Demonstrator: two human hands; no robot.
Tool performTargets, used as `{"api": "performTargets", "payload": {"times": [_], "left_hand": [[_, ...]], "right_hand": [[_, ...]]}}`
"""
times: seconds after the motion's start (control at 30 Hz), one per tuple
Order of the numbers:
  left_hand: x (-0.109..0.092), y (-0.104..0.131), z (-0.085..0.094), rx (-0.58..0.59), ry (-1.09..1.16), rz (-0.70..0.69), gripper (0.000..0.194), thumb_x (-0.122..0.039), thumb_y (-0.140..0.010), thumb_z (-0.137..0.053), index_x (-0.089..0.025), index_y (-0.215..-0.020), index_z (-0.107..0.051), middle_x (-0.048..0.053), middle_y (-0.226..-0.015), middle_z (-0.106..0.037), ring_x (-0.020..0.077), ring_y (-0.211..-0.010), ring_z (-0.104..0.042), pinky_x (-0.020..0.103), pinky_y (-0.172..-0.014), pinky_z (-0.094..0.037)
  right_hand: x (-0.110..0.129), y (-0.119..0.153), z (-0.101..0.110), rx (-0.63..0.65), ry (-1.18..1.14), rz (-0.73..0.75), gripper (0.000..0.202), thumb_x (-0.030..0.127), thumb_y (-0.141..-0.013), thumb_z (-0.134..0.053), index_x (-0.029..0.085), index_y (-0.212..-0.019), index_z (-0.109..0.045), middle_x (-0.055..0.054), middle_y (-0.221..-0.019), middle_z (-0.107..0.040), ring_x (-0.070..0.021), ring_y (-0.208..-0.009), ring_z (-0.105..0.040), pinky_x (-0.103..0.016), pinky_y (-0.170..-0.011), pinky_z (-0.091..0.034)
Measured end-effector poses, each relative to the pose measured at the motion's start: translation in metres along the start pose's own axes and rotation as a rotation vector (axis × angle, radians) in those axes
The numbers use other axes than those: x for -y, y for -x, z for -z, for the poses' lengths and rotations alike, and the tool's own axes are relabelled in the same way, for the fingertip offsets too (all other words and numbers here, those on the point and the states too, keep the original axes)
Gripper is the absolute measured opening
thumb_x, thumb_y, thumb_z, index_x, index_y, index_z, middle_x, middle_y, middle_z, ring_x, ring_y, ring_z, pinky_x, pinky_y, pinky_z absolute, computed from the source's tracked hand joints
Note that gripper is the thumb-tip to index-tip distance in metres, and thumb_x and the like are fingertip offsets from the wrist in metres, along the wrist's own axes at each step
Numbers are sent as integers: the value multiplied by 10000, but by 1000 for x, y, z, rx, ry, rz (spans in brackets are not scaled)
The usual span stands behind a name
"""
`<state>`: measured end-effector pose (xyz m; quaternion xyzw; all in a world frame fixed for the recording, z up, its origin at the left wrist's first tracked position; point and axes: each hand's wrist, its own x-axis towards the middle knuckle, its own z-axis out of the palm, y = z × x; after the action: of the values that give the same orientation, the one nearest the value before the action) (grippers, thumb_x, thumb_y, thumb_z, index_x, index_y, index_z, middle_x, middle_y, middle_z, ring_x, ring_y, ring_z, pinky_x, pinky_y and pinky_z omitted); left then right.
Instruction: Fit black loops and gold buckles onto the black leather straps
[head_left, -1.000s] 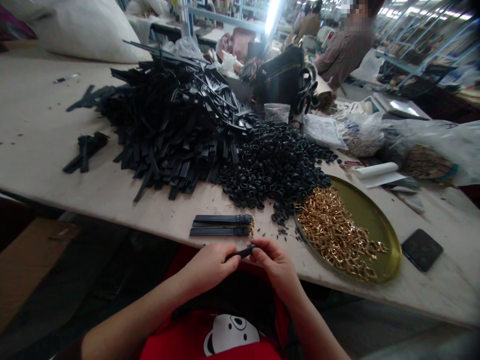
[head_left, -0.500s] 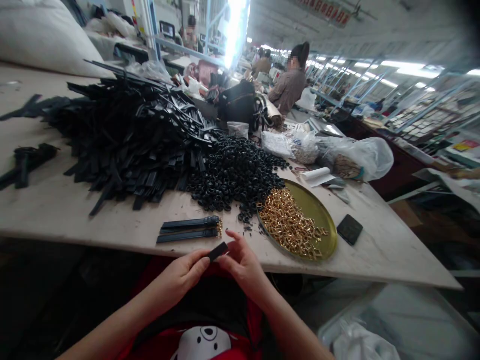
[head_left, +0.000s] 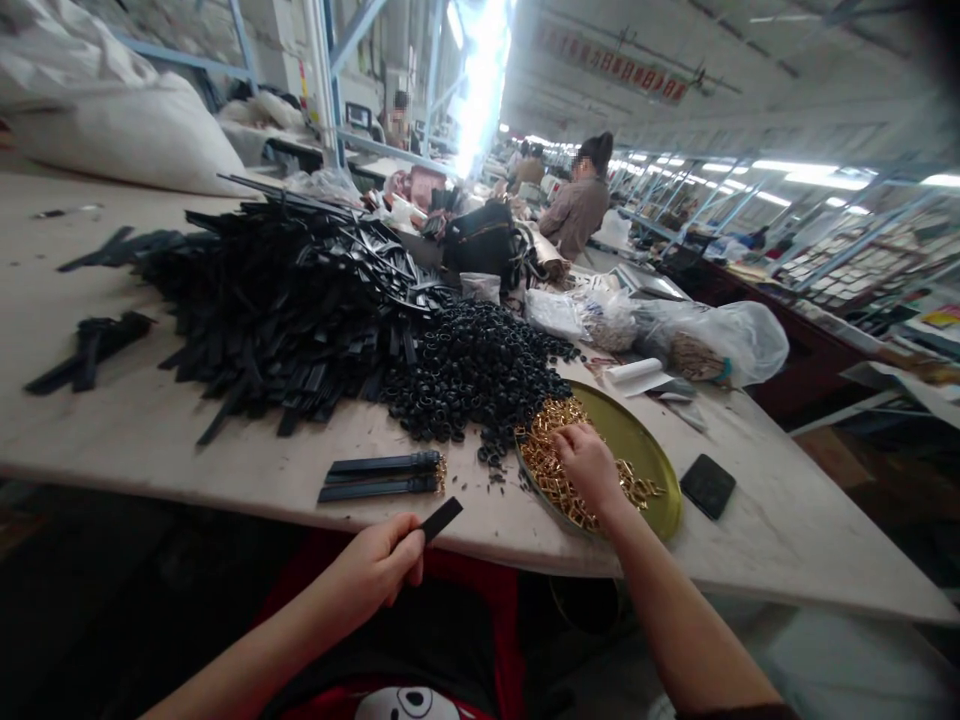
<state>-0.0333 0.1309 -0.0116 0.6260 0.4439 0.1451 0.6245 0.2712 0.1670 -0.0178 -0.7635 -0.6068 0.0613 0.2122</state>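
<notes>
My left hand [head_left: 388, 562] is closed on a black strap [head_left: 441, 520], its free end pointing up and right at the table's front edge. Over the round brass-coloured tray [head_left: 652, 455], my right hand [head_left: 586, 462] reaches down into the gold buckles [head_left: 551, 460]. Its fingers are bent together at the pile, and whatever they hold is too small to make out. Finished-looking black straps with gold ends [head_left: 382, 475] lie in a small stack behind my left hand. Small black loops [head_left: 465, 375] are heaped left of the tray.
A large pile of black straps [head_left: 285, 310] covers the table's left half. Right of the tray lies a black phone-like object [head_left: 707, 486]. Clear plastic bags [head_left: 727, 340] and a white roll [head_left: 637, 375] sit behind it. A person [head_left: 581, 205] is farther back.
My right hand has left the strap and moved right, onto the gold buckles. My left hand still holds the strap, slightly lower. The view has shifted a little.
</notes>
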Motion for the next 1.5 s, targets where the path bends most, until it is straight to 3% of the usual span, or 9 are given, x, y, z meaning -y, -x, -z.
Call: {"api": "performTargets", "payload": {"times": [0.1, 0.23, 0.4, 0.57, 0.83, 1.07, 1.2, 1.33, 1.5], "left_hand": [[-11, -11, 2, -53, 43, -70, 281, -419, -830, -349, -174, -725, -440, -49, -564, -470, 66, -407, -343, 179, -394, -262], [-21, -30, 6, -128, 57, -114, 311, -456, -823, -397, -163, -804, -501, -54, -567, -456, 68, -444, -347, 179, -422, -278], [-11, -43, 9, -165, 83, -43, 331, -479, -767, -491, -151, -792, -528, -51, -569, -483, 70, -474, -385, 176, -443, -294], [1, -45, 13, -160, 169, 68, 285, -442, -760, -489, -162, -804, -514, -77, -532, -419, 60, -421, -324, 170, -391, -252], [1, -45, 18, -181, -24, -54, 206, -337, -760, -494, -150, -705, -564, -41, -599, -515, 90, -555, -435, 188, -520, -330], [6, -39, 15, -271, -36, -96, 224, -351, -784, -478, -151, -787, -579, -17, -698, -584, 118, -645, -507, 198, -591, -385], [3, -33, 18, -256, -92, -139, 242, -370, -785, -490, -154, -831, -589, -16, -735, -599, 132, -687, -526, 209, -625, -393], [-1, -26, 18, -234, -107, -154, 206, -319, -787, -478, -149, -798, -595, -19, -707, -593, 131, -663, -519, 207, -603, -389], [1, -18, 13, -284, -35, -136, 181, -280, -777, -475, -146, -830, -585, -17, -712, -590, 125, -649, -509, 205, -590, -390]], "right_hand": [[21, 15, 1, 165, -314, -44, 316, 393, -871, -348, 161, -826, -558, -56, -759, -626, -149, -665, -572, -270, -612, -431], [69, 40, -14, 541, -1087, -230, 296, 456, -770, -539, 161, -749, -551, -26, -715, -623, -105, -575, -547, -241, -558, -430], [108, 58, -42, 635, -1420, -399, 285, 428, -688, -659, 155, -720, -586, 11, -665, -594, -68, -549, -515, -200, -526, -404], [116, 60, -54, 644, -1432, -475, 298, 428, -654, -685, 163, -757, -599, 19, -685, -596, -70, -553, -521, -216, -553, -424], [122, 61, -59, 537, -1185, -240, 311, 465, -728, -586, 164, -793, -624, 34, -569, -523, -85, -519, -481, -221, -508, -395], [124, 70, -66, 454, -1231, -257, 263, 363, -703, -635, 193, -888, -558, 31, -683, -557, -91, -563, -492, -221, -533, -407], [124, 76, -60, 409, -1033, -116, 158, 313, -738, -592, 193, -839, -594, -13, -778, -612, -142, -710, -549, -267, -659, -430], [129, 83, -48, 511, -1105, -132, 197, 297, -760, -554, 204, -930, -585, -13, -813, -613, -132, -701, -545, -257, -637, -428], [136, 94, -43, 718, -1425, -247, 503, 255, -673, -666, 256, -1130, -457, 32, -752, -581, -96, -624, -532, -216, -566, -418]]}}
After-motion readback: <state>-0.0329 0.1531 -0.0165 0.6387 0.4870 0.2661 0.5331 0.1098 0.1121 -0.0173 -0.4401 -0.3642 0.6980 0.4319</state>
